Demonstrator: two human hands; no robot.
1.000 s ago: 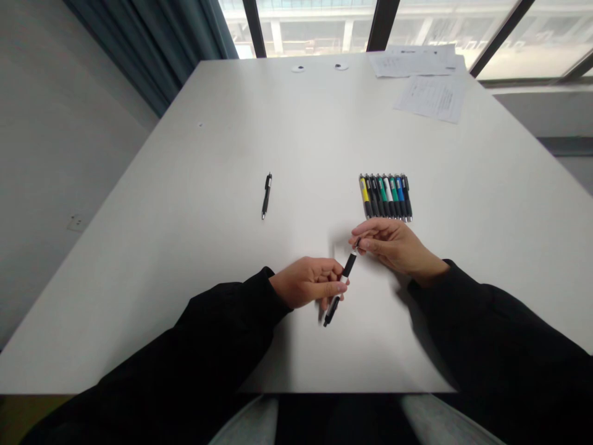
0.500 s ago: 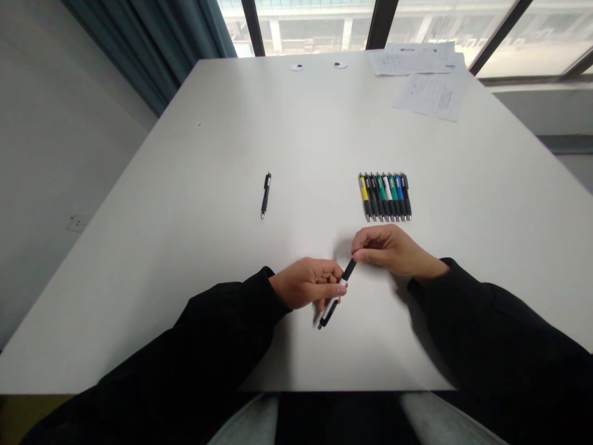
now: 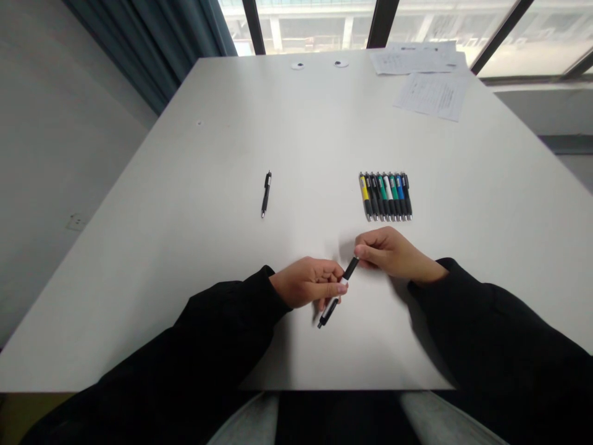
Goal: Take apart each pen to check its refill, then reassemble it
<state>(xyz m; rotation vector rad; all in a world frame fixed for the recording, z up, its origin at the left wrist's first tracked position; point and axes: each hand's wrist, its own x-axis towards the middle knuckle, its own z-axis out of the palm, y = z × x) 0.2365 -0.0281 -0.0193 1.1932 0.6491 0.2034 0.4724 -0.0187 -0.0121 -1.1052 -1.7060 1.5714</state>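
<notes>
My left hand (image 3: 311, 282) is closed around the middle of a black-and-white click pen (image 3: 351, 269). The pen slants, its clip and button end toward me and its dark grip end up to the right. At that far end, my right hand (image 3: 386, 250) has thumb and fingertips pinched together on the pen's tip, which they partly cover. Just beyond my right hand lies a tight row of several pens (image 3: 386, 196) with yellow, black, green, white and blue barrels, points toward me. A single black pen (image 3: 265, 194) lies apart to the left.
The white table (image 3: 185, 247) spreads all around. Printed papers (image 3: 430, 96) lie at its far right corner, near the windows. Two oval white pieces with dark spots, one of them a small oval (image 3: 341, 63), sit at the far edge. A dark curtain (image 3: 152, 49) hangs at left.
My right fingers have shifted slightly to the right along the pen's end, and more of the tip shows. The left hand and the other pens look the same.
</notes>
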